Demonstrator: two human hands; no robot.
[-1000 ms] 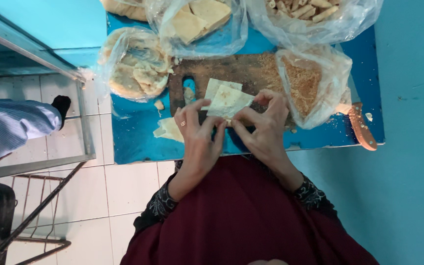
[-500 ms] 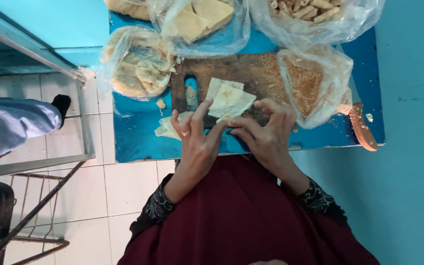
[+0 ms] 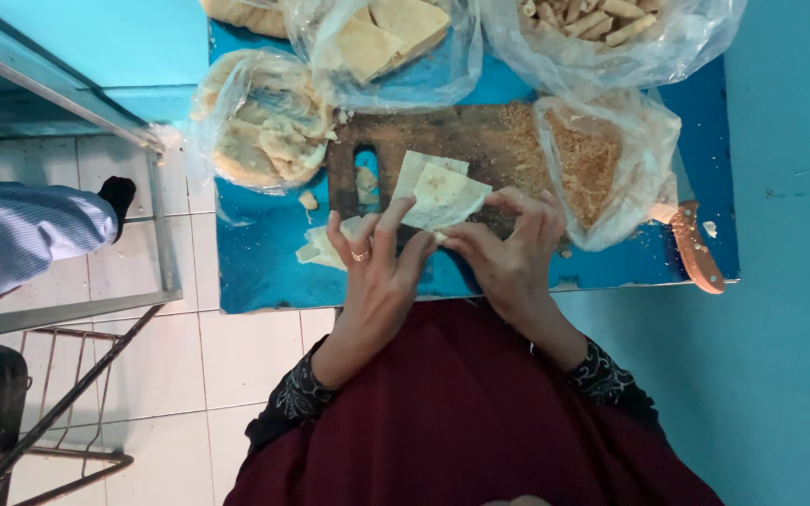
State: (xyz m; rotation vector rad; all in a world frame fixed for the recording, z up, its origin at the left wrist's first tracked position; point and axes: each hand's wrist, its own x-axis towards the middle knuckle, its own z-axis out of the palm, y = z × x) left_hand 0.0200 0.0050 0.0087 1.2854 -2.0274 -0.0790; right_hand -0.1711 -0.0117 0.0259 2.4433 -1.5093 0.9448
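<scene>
Fingers of the left hand (image 3: 379, 272) and right hand (image 3: 508, 245) are pinching the near edge of a pale square dough wrapper (image 3: 442, 195), thumbs and fingertips closing on it from both sides. A ring is showing on the left hand. The wrapper is lying over the near part of a dark wooden board (image 3: 466, 141), with a small dab of filling at its middle. More wrappers (image 3: 325, 245) are sitting just left of the left hand on the blue table (image 3: 255, 272).

Right of the board, an open clear bag of brown crumbs (image 3: 592, 164) is spilling some onto the wood. A knife handle (image 3: 696, 248) is resting at the right edge. To the left, a bag of pale lumpy filling (image 3: 260, 131). Farther back, a bag of flat wrappers (image 3: 391, 33) and a bag of finished rolls (image 3: 602, 23).
</scene>
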